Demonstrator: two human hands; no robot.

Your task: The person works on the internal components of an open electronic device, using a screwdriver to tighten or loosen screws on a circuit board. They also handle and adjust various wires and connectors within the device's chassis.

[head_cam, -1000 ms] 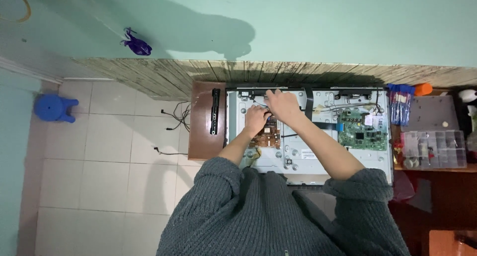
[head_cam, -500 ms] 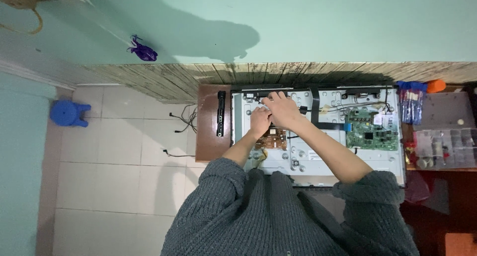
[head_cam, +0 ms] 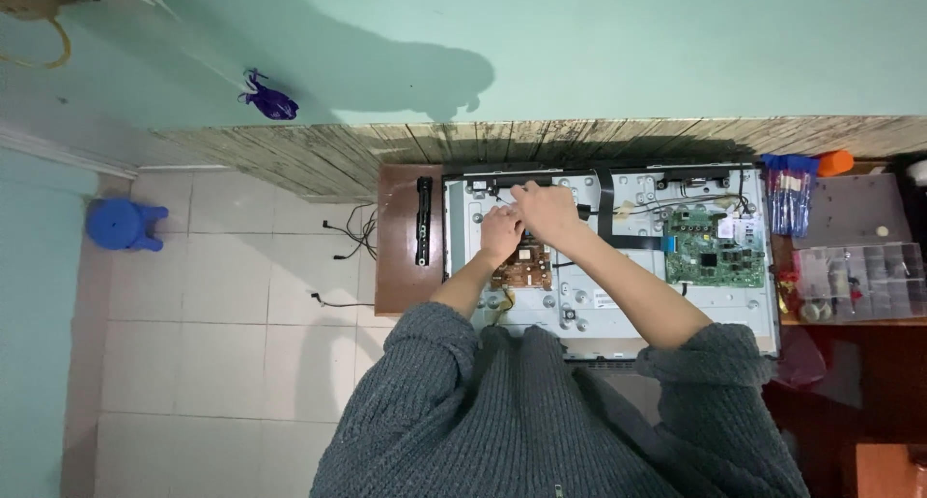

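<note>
An opened flat-screen television [head_cam: 618, 310] lies back-up on a table, its grey metal chassis bare. My left hand [head_cam: 499, 232] rests on the top edge of a brown power board [head_cam: 526, 266] at the chassis's left. My right hand [head_cam: 543, 210] sits just right of it, fingers curled over the same spot near the board's top. Whether either hand pinches a wire or connector is hidden by the fingers. A green main board [head_cam: 710, 249] lies to the right, joined by a black flat cable [head_cam: 606, 208].
A black remote-like bar [head_cam: 423, 220] lies on the brown table strip left of the chassis. A clear parts organiser [head_cam: 859, 281], a bunch of blue-handled tools [head_cam: 790, 194] and an orange object [head_cam: 835, 162] sit at right. Loose cables [head_cam: 352, 237] and a blue stool [head_cam: 121, 225] are on the tiled floor.
The view has shifted a little, with the television sliding right in the frame. Both hands stay together over the top of the brown board, barely moving.
</note>
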